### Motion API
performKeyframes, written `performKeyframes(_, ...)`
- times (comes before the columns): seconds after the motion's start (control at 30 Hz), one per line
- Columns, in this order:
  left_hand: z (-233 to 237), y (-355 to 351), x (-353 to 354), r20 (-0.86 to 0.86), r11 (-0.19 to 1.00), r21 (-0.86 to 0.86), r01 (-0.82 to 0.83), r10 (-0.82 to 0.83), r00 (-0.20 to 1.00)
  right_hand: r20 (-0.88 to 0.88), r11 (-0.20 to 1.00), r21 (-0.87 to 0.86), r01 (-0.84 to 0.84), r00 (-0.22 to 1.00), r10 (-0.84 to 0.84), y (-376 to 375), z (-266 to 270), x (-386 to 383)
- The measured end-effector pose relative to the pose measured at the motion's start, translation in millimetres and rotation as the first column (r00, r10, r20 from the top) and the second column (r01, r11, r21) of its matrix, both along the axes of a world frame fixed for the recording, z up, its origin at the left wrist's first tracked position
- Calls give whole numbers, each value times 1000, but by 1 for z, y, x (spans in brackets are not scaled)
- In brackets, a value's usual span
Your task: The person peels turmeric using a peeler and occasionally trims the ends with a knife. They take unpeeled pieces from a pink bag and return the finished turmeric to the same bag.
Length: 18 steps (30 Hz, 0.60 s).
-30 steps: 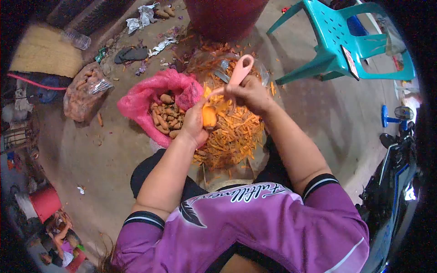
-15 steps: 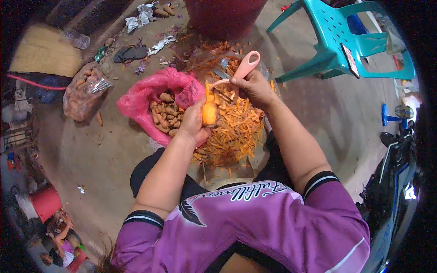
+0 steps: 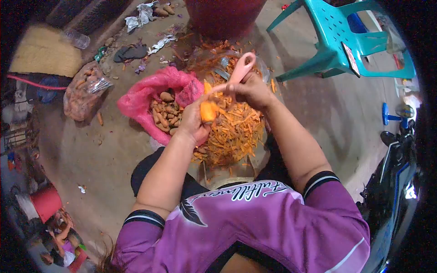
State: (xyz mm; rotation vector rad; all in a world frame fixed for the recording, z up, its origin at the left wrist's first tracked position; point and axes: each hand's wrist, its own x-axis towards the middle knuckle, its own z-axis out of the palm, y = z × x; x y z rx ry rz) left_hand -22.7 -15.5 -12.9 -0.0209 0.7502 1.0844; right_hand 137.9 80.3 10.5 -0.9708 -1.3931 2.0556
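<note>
My left hand (image 3: 193,123) is closed around a thick, bright orange carrot (image 3: 208,111), whose peeled flesh faces up. My right hand (image 3: 256,91) grips a pink peeler (image 3: 242,68) by its handle. The peeler's head lies across the far part of the carrot, blurred, and its blade cannot be made out. Below both hands spreads a heap of orange peelings (image 3: 236,136) between my knees. Left of my left hand, a pink mesh sack (image 3: 134,98) stands open, with several unpeeled brownish-orange roots (image 3: 166,113) inside.
A dark red tub (image 3: 225,18) stands beyond the peelings. To the right is a teal plastic chair (image 3: 327,32), with a motorcycle (image 3: 396,182) farther down. On the left lie a clear bag of roots (image 3: 86,93) and a dark slipper (image 3: 130,53). A person (image 3: 63,236) appears at lower left.
My right hand has moved slightly down and left, bringing the peeler closer to my left hand and over the carrot. The left hand has barely moved.
</note>
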Motion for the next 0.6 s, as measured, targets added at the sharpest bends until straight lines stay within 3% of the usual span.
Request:
performKeyframes(0.07, -9, 0, -11, 128, 979, 146, 142, -161, 979, 3, 995, -22, 99, 995, -99, 8, -4, 4)
performKeyframes(0.17, 20, 1, 6, -110, 1000, -18, 14, -16, 994, -20, 989, -16, -146, 989, 146, -6, 9, -1)
performKeyframes(0.3, 24, 2, 0, -32, 996, 78, 52, -50, 998, 1, 998, -7, -65, 998, 65, -4, 16, -2)
performKeyframes(0.43, 7, 2, 3, -134, 999, 15, 30, -28, 991, 109, 993, 17, -120, 987, 117, -9, 21, -4)
performKeyframes(0.47, 4, 0, 4, -137, 999, 7, 33, -31, 990, 39, 999, 11, -53, 998, 53, -2, 3, -1)
performKeyframes(0.5, 3, -2, 5, -139, 999, -2, 36, -36, 990, 138, 998, 37, 43, 989, -48, 7, 2, 4)
performKeyframes(0.6, 2, -3, 4, -132, 999, -15, 49, -50, 990, 57, 975, 73, 212, 975, -216, 16, 7, 8)
